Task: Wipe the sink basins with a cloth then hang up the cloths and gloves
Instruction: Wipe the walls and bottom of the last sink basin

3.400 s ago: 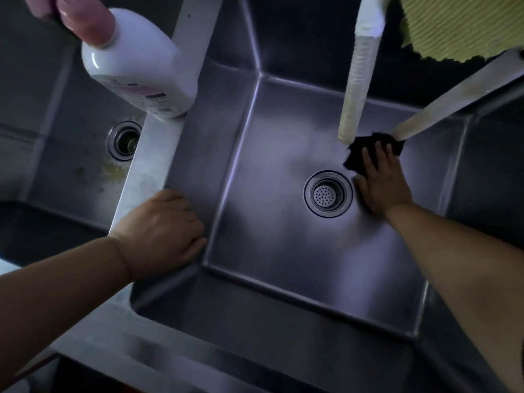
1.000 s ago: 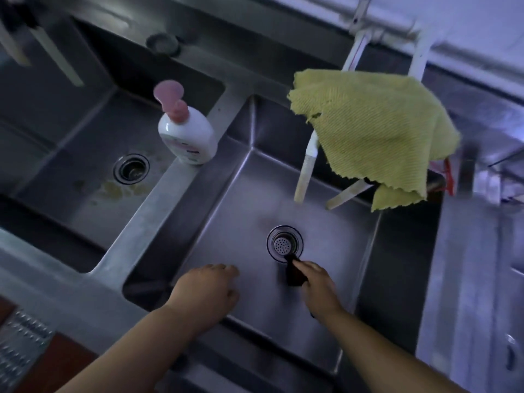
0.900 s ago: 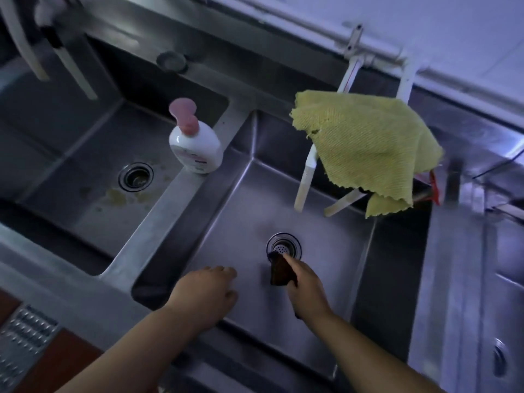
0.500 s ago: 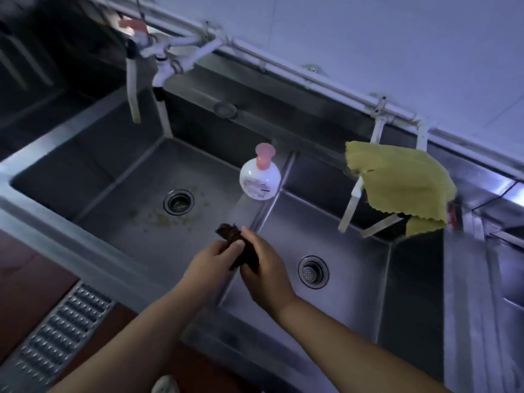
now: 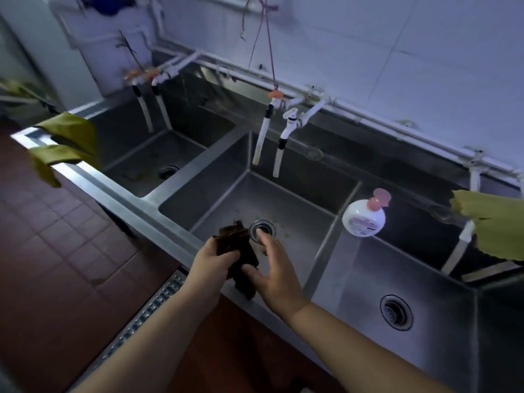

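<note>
A steel unit holds three sink basins: left (image 5: 147, 163), middle (image 5: 226, 205) and right (image 5: 425, 279). Above the front rim of the middle basin my left hand (image 5: 212, 258) grips a dark cloth (image 5: 238, 253). My right hand (image 5: 272, 268) is beside it, fingers spread, thumb touching the cloth's lower part. A yellow-green cloth (image 5: 499, 222) hangs over the taps at the far right. Yellow gloves (image 5: 63, 143) drape over the sink's left corner.
A white soap bottle with a pink pump (image 5: 364, 217) stands on the divider between the middle and right basins. White taps (image 5: 280, 137) hang over the middle basin, with a red string above. A floor drain grate (image 5: 141, 310) runs along the red tile floor.
The view has swung left from the right basin to the middle one. The dark cloth left the right basin's floor and passed from my right hand into my left hand.
</note>
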The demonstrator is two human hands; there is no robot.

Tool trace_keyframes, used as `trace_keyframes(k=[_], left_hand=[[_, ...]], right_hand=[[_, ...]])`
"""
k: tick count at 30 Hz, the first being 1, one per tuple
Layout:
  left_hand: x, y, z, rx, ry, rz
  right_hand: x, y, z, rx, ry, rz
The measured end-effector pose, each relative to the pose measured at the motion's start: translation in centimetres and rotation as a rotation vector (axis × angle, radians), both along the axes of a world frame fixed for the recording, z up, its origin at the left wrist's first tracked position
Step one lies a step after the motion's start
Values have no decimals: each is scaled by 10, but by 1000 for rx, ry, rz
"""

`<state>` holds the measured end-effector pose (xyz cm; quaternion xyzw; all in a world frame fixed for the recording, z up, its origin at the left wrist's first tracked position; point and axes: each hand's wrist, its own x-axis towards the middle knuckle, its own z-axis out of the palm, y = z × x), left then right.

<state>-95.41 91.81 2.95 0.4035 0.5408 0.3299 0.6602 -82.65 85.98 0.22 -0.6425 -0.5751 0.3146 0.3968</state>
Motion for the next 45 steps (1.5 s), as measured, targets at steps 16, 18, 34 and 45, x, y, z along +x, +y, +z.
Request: trace_keyframes(k=[16,18,34,45], left_hand=[[1,153,-52,91,238,-158],[3,179,-61,68,313,-151],[0,296,-193,35,1007,-820],[6,408,-157,1195,1070,-1167]], right_hand=[[39,146,-58,-370,614,-234],[45,167,-66,-391,574,-247],[23,266,-229,-713,3,-188],[-7,276,-277,-729,-135,-103]])
